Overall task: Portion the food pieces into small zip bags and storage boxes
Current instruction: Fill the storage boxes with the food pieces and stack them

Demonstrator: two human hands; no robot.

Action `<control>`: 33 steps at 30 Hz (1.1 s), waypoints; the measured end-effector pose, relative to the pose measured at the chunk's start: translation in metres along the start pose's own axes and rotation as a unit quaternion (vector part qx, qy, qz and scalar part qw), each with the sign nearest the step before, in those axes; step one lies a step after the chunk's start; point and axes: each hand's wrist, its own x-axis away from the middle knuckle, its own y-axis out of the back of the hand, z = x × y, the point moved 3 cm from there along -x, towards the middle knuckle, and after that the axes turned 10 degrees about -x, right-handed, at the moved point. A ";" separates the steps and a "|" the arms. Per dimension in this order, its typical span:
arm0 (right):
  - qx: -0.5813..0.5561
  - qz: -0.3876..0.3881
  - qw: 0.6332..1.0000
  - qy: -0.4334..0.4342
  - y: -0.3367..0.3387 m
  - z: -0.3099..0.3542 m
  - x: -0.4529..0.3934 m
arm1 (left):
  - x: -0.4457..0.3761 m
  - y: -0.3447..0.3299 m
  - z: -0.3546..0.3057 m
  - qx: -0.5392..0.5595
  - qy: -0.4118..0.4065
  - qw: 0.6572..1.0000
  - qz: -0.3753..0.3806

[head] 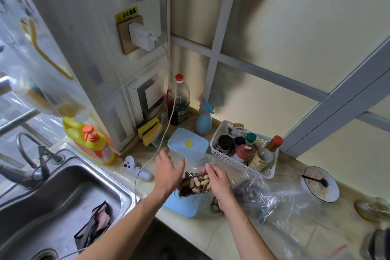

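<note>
A clear zip bag [195, 183] of peanuts in the shell and dark pieces stands upright over a blue box lid [183, 207] at the counter's front edge. My left hand [169, 172] holds the bag's left top edge between thumb and fingers. My right hand [218, 182] pinches the bag's right top edge. Behind stands a storage box with a blue lid [187, 143]. A second clear bag [252, 193] with dark pieces lies to the right, with loose peanuts [216, 207] under my right wrist.
A white basket of seasoning bottles [242, 152] stands at right, a bowl with a spoon [319, 183] beyond it. The steel sink [63, 192] lies to the left with a yellow detergent bottle [92, 141]. A white cable [168, 120] hangs across the counter; bottles stand at the corner.
</note>
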 end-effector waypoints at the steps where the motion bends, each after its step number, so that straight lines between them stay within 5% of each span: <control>1: 0.004 -0.003 1.000 0.007 0.000 -0.001 -0.002 | 0.001 0.005 -0.008 -0.065 -0.113 0.990 -0.062; 2: 0.007 -0.001 1.000 0.016 -0.002 -0.001 -0.003 | 0.004 0.010 -0.019 -0.105 -0.232 0.963 -0.085; 4: 0.009 0.008 1.000 0.023 -0.004 -0.001 -0.006 | 0.010 0.008 -0.036 -0.174 -0.391 0.904 0.005; 8: 0.019 0.012 1.000 0.020 -0.006 0.006 -0.008 | 0.021 -0.007 -0.036 -0.310 -0.367 0.852 0.211; 14: -0.062 0.029 0.996 0.060 -0.005 0.009 -0.002 | 0.016 -0.012 -0.024 -0.248 -0.225 0.906 0.258; 18: -0.086 -0.063 0.990 0.092 0.003 0.002 -0.005 | 0.010 -0.002 -0.016 -0.087 -0.125 0.942 0.300; 21: -0.180 -0.005 0.983 -0.029 0.002 -0.004 -0.011 | 0.016 0.003 -0.010 0.184 -0.044 0.900 0.393; 23: -0.268 0.102 0.948 -0.136 -0.006 -0.009 -0.009 | 0.015 0.002 -0.001 0.235 -0.010 0.892 0.386; 26: -0.258 0.165 0.933 -0.190 -0.021 -0.017 -0.004 | 0.018 -0.006 0.013 0.160 0.043 0.927 0.337; 30: -0.091 0.044 0.978 -0.183 -0.033 -0.041 -0.005 | 0.021 -0.013 0.023 0.084 0.064 0.917 0.385; 33: -0.008 -0.002 0.981 -0.193 -0.029 -0.055 -0.005 | 0.000 -0.011 0.047 -0.095 0.028 0.971 0.219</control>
